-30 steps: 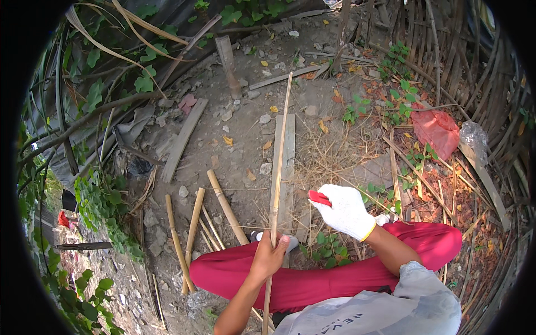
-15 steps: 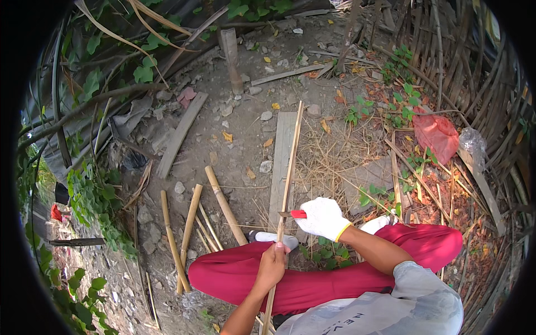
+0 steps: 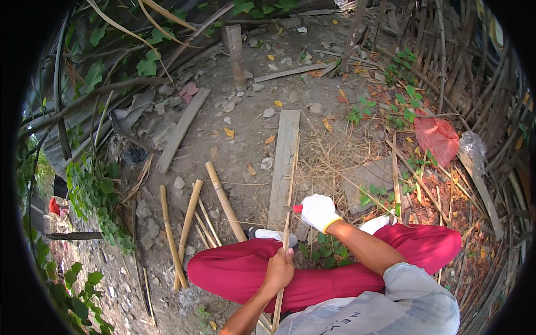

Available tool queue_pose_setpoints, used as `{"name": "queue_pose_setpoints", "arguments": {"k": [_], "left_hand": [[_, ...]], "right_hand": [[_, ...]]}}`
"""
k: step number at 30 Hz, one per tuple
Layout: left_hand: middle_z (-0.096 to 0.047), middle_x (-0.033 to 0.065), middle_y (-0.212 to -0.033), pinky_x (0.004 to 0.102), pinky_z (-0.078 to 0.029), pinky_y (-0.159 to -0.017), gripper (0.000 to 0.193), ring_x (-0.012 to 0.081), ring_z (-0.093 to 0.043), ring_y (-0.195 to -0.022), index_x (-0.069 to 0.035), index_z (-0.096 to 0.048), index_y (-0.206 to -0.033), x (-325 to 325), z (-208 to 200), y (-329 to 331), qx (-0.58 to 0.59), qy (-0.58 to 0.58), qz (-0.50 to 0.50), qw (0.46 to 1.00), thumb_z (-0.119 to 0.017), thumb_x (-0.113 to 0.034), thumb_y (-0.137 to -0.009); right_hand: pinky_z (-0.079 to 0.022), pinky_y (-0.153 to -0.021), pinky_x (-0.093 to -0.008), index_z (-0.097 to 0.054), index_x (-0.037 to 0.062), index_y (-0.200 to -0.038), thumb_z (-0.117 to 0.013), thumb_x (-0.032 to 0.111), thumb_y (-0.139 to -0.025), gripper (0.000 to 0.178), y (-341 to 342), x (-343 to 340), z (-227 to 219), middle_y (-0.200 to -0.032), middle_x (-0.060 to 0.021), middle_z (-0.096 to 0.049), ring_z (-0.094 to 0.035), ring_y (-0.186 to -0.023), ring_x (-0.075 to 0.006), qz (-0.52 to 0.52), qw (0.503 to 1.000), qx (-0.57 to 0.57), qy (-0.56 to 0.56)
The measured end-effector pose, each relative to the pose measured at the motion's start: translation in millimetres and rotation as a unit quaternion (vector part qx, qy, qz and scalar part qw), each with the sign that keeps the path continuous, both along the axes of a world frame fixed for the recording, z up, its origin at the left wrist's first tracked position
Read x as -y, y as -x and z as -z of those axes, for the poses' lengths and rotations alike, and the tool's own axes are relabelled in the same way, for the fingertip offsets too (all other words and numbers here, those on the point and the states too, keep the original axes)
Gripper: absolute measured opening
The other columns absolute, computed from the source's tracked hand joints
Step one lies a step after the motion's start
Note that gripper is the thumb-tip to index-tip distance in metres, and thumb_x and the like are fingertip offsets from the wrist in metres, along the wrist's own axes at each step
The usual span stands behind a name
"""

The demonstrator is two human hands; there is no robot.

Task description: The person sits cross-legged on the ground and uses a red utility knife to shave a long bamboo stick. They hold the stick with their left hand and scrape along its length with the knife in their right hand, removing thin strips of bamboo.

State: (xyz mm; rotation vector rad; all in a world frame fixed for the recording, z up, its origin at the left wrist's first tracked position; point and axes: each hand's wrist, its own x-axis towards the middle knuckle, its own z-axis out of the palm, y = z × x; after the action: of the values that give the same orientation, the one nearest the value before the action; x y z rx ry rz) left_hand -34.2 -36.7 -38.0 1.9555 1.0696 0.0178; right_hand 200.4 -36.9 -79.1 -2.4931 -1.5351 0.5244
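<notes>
A long, narrow bamboo strip (image 3: 291, 187) runs from below my lap out over the ground. My bare left hand (image 3: 278, 272) is closed around its nearer part, beside my knee. In a white knitted glove, my right hand (image 3: 319, 213) grips a knife (image 3: 297, 209) with a red handle. The short dark blade lies across the strip, a little beyond my left hand; whether it cuts in cannot be made out. Under the strip's far part lies a flat grey board (image 3: 283, 159) on the ground.
Bamboo poles (image 3: 224, 202) and thinner sticks lie left of my crossed legs. Dry shavings (image 3: 324, 162) cover the ground to the right, near a red plastic bag (image 3: 435, 138). A wooden stake (image 3: 235, 58) stands ahead. Woven fencing (image 3: 474, 78) borders the right, leafy vines (image 3: 92, 206) the left.
The bamboo strip has slid back toward me, its far end now lower beside the board. My left hand has shifted slightly nearer and right; the knife sits slightly farther along the strip.
</notes>
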Motion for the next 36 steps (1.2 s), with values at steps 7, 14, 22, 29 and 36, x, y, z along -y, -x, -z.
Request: {"name": "queue_pose_setpoints", "arguments": {"k": [7, 14, 22, 29, 36], "left_hand": [[-0.062, 0.0359, -0.082, 0.0603, -0.045, -0.074, 0.040, 0.0577, -0.061, -0.085, 0.006, -0.056, -0.094, 26.6, -12.7, 13.1, -0.018, 0.068, 0.014, 0.997, -0.047, -0.031, -0.109], [-0.061, 0.0294, -0.075, 0.0547, -0.045, -0.065, 0.044, 0.0511, -0.061, -0.074, 0.003, -0.054, -0.092, 52.2, -31.1, 57.8, -0.055, 0.106, 0.024, 0.993, -0.045, -0.037, -0.110], [-0.059, 0.0138, -0.075, 0.0517, -0.046, -0.083, 0.041, 0.0264, -0.061, -0.080, -0.005, -0.063, -0.097, 81.0, -46.9, 117.9, -0.182, 0.232, -0.041, 0.955, -0.046, -0.041, -0.109], [-0.053, 0.0060, -0.069, 0.0423, -0.043, -0.059, 0.050, 0.0175, -0.053, -0.068, -0.005, -0.063, -0.095, 73.4, -35.7, 145.3, -0.126, 0.190, -0.110, 0.967, -0.042, -0.049, -0.109], [-0.036, -0.0039, -0.061, 0.0258, -0.025, -0.041, 0.054, 0.0070, -0.031, -0.047, -0.014, -0.045, -0.088, 29.9, -48.7, 43.0, 0.030, 0.402, -0.189, 0.895, -0.032, -0.062, -0.108]], "right_hand": [[-0.060, -0.079, -0.0481, -0.077, 0.0006, -0.094, -0.062, 0.020, -0.086, 0.026, -45.5, -4.1, 17.4, -0.093, -0.0251, -0.075, -0.075, -0.090, -0.0399, 0.056, 0.998, 0.002, 0.010], [-0.059, -0.078, -0.0489, -0.078, 0.0023, -0.097, -0.062, 0.020, -0.088, 0.025, -86.5, -10.5, 47.2, -0.096, -0.0236, -0.075, -0.075, -0.092, -0.0384, 0.087, 0.996, 0.021, 0.031], [-0.060, -0.078, -0.0453, -0.080, 0.0069, -0.099, -0.062, 0.021, -0.091, 0.024, -130.3, -17.6, 69.0, -0.098, -0.0193, -0.077, -0.076, -0.093, -0.0358, 0.110, 0.988, 0.082, 0.066], [-0.060, -0.084, -0.0445, -0.079, 0.0046, -0.099, -0.065, 0.026, -0.088, 0.028, -192.9, 28.8, 82.4, -0.105, -0.0221, -0.075, -0.074, -0.100, -0.0376, 0.227, 0.968, 0.030, 0.100], [-0.057, -0.082, -0.0492, -0.075, 0.0053, -0.085, -0.064, 0.034, -0.083, 0.030, -87.2, 34.5, -22.7, -0.089, -0.0243, -0.072, -0.070, -0.089, -0.0437, 0.096, 0.991, -0.076, -0.046]]}}
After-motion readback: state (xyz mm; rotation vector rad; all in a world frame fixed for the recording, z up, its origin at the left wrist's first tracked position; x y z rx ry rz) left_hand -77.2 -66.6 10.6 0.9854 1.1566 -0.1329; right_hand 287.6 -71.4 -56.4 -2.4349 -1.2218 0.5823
